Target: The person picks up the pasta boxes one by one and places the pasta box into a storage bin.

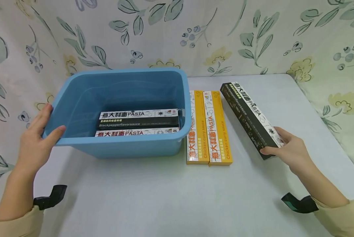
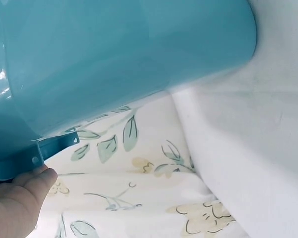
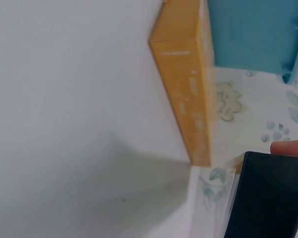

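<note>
My left hand (image 1: pixel 36 138) grips the left end of a blue plastic bin (image 1: pixel 129 149), thumb over the rim; the left wrist view shows the fingers (image 2: pixel 37 183) under that rim. Inside the bin lie a black-and-white pasta box (image 1: pixel 138 122) and, in front of it, another pasta box (image 1: pixel 135 133) with red lettering, partly hidden by the front wall. On the right, my right hand (image 1: pixel 293 153) holds the near end of a black pepper pasta box (image 1: pixel 249 118) between thumb and fingers. Whether this box touches the table cannot be told.
Between bin and held box, two yellow chicken curry pasta boxes (image 1: pixel 198 131) (image 1: pixel 217 131) lie side by side on the white table (image 1: pixel 153 197), close to the bin's right wall. A floral cloth (image 1: pixel 165 39) hangs behind the table. Black straps (image 1: pixel 51 197) are on both wrists.
</note>
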A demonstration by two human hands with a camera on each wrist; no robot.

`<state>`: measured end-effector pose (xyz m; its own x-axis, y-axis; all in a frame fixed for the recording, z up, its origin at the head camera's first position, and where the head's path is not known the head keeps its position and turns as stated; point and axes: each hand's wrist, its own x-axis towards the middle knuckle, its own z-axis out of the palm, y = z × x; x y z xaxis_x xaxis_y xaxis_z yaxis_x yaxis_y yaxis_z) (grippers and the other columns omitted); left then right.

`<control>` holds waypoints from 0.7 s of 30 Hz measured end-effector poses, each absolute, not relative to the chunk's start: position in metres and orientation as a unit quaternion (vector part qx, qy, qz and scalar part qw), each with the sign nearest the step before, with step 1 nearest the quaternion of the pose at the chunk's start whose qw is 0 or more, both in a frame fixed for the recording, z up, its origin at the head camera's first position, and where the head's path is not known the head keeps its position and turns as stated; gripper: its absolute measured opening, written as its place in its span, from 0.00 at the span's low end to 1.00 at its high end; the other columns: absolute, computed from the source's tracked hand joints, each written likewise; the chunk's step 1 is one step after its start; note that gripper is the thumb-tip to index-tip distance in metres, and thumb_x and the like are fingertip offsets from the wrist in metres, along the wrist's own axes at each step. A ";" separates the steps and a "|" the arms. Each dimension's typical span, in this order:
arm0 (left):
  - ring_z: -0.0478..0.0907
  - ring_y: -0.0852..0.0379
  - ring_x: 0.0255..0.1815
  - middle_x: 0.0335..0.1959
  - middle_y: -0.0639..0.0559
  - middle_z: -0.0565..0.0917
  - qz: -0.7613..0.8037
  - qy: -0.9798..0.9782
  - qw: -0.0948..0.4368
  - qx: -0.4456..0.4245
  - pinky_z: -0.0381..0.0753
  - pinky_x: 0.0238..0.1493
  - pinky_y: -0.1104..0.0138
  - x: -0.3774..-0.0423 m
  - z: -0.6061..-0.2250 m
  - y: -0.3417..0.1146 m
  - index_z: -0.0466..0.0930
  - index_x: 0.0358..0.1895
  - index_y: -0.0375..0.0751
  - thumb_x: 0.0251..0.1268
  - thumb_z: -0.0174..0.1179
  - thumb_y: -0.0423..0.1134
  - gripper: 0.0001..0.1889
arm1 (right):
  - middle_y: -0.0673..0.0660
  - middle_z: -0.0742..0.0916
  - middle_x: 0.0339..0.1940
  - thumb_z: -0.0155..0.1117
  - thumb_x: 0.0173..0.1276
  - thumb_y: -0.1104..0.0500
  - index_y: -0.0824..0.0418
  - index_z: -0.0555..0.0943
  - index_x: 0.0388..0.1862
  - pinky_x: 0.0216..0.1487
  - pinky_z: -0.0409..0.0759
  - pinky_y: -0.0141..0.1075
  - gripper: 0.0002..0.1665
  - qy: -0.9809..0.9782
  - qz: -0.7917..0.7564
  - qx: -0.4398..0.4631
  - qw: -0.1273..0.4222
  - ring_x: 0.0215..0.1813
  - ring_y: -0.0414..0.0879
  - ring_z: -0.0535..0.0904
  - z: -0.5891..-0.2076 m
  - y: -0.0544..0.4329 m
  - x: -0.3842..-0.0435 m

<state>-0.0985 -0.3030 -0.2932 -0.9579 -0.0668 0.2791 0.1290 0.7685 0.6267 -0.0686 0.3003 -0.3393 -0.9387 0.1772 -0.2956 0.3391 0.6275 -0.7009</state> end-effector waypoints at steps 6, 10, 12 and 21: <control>0.43 0.27 0.74 0.78 0.40 0.47 -0.339 -0.931 0.137 -0.017 0.39 0.64 0.30 -0.099 -0.291 -0.302 0.45 0.78 0.45 0.73 0.47 0.43 0.35 | 0.73 0.62 0.70 0.74 0.57 0.58 0.63 0.49 0.79 0.40 0.67 0.30 0.58 0.891 -0.421 0.136 0.103 0.56 0.53 0.63 -0.324 0.301 -0.069; 0.43 0.28 0.74 0.78 0.38 0.47 -0.341 -0.929 0.138 -0.018 0.39 0.65 0.31 -0.100 -0.291 -0.302 0.45 0.78 0.43 0.73 0.47 0.43 0.34 | 0.71 0.63 0.71 0.75 0.56 0.59 0.62 0.50 0.79 0.38 0.68 0.24 0.59 0.888 -0.429 0.127 0.103 0.52 0.44 0.66 -0.314 0.302 -0.067; 0.43 0.28 0.74 0.78 0.38 0.47 -0.342 -0.929 0.140 -0.018 0.39 0.65 0.31 -0.100 -0.290 -0.302 0.46 0.78 0.43 0.73 0.47 0.43 0.34 | 0.70 0.64 0.71 0.76 0.56 0.59 0.61 0.50 0.79 0.38 0.68 0.23 0.59 0.889 -0.429 0.124 0.099 0.50 0.39 0.66 -0.310 0.303 -0.067; 0.44 0.25 0.73 0.78 0.38 0.47 -0.348 -0.927 0.137 -0.018 0.41 0.63 0.29 -0.100 -0.291 -0.302 0.45 0.78 0.45 0.73 0.48 0.42 0.35 | 0.39 0.72 0.53 0.77 0.53 0.64 0.61 0.56 0.78 0.38 0.73 0.19 0.57 0.878 -0.462 0.108 0.059 0.46 0.31 0.70 -0.296 0.304 -0.066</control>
<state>-0.0999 -0.3023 -0.2912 -0.9620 -0.0614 0.2662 0.1290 0.7569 0.6406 -0.0655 0.3045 -0.2962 -0.9698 0.1356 -0.2030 0.2441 0.5501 -0.7987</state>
